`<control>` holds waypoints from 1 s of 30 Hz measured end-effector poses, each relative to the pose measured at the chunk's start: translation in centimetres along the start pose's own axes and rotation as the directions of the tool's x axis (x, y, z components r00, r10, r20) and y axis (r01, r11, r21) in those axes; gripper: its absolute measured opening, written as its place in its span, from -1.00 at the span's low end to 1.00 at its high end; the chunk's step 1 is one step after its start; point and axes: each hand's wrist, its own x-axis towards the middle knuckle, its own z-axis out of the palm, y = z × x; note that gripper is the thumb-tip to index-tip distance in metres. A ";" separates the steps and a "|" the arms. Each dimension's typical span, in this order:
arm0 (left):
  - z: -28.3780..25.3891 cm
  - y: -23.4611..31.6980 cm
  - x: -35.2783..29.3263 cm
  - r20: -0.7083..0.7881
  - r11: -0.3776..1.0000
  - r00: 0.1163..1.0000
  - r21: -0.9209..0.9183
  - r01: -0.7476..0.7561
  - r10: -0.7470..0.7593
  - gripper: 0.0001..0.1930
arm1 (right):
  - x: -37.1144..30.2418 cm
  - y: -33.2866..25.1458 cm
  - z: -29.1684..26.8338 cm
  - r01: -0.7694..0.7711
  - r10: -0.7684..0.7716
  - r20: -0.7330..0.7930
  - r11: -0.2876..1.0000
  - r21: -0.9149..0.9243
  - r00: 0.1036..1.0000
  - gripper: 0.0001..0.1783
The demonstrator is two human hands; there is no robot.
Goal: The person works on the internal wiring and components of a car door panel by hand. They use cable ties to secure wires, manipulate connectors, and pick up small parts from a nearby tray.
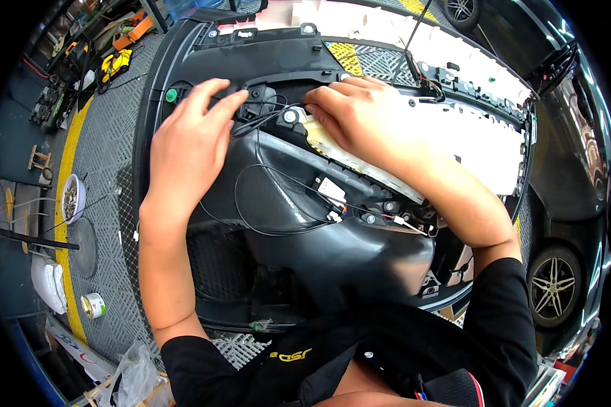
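In front of me lies a large black car door panel, its back side up. My left hand is over its upper left part, fingers spread and holding nothing I can see. Its fingertips are close to a round black fitting. My right hand has its fingers curled together, the fingertips on a bundle of thin black wire that runs left past the fitting. A long loop of that wire hangs across the panel to a white connector box. A white plug lies farther right.
A pale padded sheet covers the panel's right side. Dark cars with a wheel stand at the right. On the left floor are a white bowl of small parts, a tin can, a white sack and a yellow tool.
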 end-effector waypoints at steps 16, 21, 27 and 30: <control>-3.0 -2.7 5.4 -0.063 0.987 0.988 0.087 -0.137 0.142 -0.73 | -0.8 -0.7 0.3 -0.068 0.077 -0.038 0.977 0.201 0.996 -0.73; 0.4 -2.8 6.7 -0.257 0.999 0.966 -0.039 -0.007 -0.003 -0.70 | -1.0 -0.7 0.9 -0.055 0.057 -0.005 0.978 0.200 0.998 -0.65; 3.0 -2.3 9.9 -0.388 0.645 0.787 -0.764 0.016 -0.479 -0.41 | -1.2 -0.7 1.0 -0.032 0.023 0.039 0.974 0.224 0.999 -0.66; 2.1 -4.1 11.6 -0.468 0.754 0.799 -0.656 -0.028 -0.378 -0.37 | -0.8 -1.0 0.7 -0.028 0.018 0.042 0.969 0.246 0.999 -0.66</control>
